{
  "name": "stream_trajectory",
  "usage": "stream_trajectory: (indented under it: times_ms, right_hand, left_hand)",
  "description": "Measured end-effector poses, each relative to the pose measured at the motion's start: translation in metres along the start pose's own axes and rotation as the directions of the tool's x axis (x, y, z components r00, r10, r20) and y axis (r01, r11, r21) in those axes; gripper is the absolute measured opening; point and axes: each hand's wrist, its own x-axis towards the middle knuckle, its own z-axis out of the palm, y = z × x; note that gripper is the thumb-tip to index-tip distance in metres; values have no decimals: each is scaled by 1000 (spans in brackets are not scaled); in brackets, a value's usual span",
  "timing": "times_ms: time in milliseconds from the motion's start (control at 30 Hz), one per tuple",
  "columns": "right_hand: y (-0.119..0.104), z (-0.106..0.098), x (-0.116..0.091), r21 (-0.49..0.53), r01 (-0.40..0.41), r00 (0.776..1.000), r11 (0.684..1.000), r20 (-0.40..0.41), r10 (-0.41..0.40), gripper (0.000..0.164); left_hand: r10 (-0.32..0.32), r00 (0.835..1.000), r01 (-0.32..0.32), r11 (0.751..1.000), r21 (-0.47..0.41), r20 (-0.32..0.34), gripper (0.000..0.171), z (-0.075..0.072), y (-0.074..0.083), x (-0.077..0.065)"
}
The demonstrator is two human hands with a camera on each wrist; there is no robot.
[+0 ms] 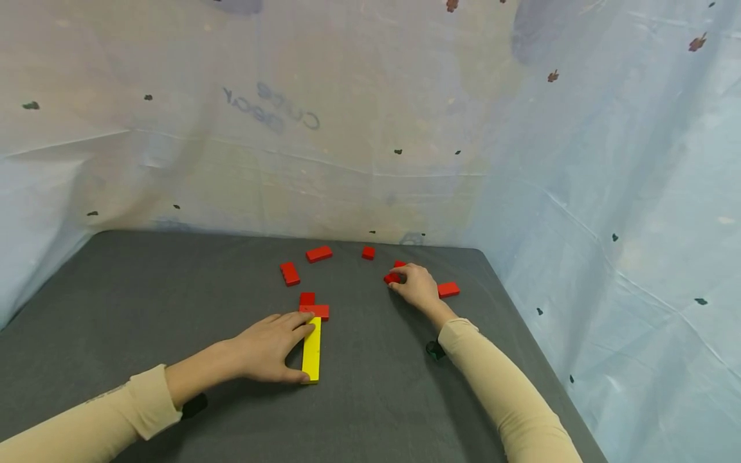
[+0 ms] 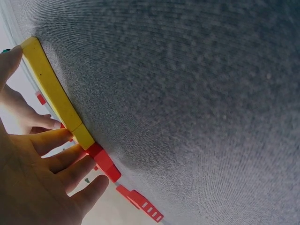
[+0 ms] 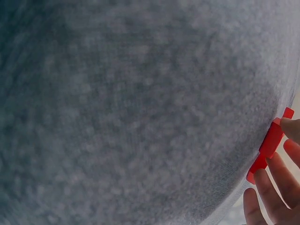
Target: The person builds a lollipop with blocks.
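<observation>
In the head view, a long yellow bar (image 1: 312, 355) lies on the dark cloth, pointing away from me. My left hand (image 1: 263, 348) spans it, thumb at the near end and fingertips along its far end. Against that far end lies a crosswise red block (image 1: 321, 312), with a second red block (image 1: 307, 298) just behind. The left wrist view shows a seam across the yellow bar (image 2: 56, 89) near the fingers. Farther right, my right hand (image 1: 419, 288) pinches a red block (image 1: 391, 278) between thumb and fingertips; its right wrist view shows this red block (image 3: 271, 141) low over the cloth.
Toward the back lie a notched red block (image 1: 290, 274), a flat red block (image 1: 319, 254) and a small red block (image 1: 368, 253). One red block (image 1: 399, 263) shows behind the right hand, another red block (image 1: 448, 289) beside it. Pale sheeting (image 1: 347, 128) hangs behind the table.
</observation>
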Motion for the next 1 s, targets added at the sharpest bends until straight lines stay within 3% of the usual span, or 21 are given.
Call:
stream_trajectory:
  times_ms: [467, 1000]
  right_hand:
    - [-1, 0, -3, 40, 30, 1000, 999, -10, -30, 30]
    - [-17, 2, -10, 154, 156, 985, 976, -100, -141, 28]
  left_hand:
    - [-5, 1000, 5, 1000, -5, 3, 98, 1, -2, 1]
    - [15, 999, -15, 1000, -3, -32, 98, 4, -6, 0]
